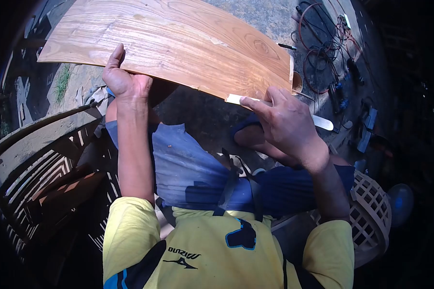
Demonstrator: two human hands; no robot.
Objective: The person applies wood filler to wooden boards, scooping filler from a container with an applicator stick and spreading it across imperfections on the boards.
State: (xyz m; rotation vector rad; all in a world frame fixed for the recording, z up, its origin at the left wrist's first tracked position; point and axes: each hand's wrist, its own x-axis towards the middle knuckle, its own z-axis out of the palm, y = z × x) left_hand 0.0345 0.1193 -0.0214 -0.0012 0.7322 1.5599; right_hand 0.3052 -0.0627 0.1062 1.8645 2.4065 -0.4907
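Note:
A wide, light-brown wooden board (173,43) with visible grain spans the top of the view, tilted over my lap. My left hand (126,79) grips its near edge, thumb on the upper face and fingers hidden underneath. Near the board's right corner, my right hand (287,118) is closed around a flat, pale scraper-like tool (323,122). One end of the tool sticks out past the thumb against the board's near edge, and its rounded end shows right of the hand. Pale patches run along the board's surface and right edge.
Tangled cables (318,55) lie on the ground (270,17) at the upper right, near a round container (297,83) and some tools. A slatted wooden piece (48,130) stands at the left. A lattice basket-like object (371,202) is at the lower right.

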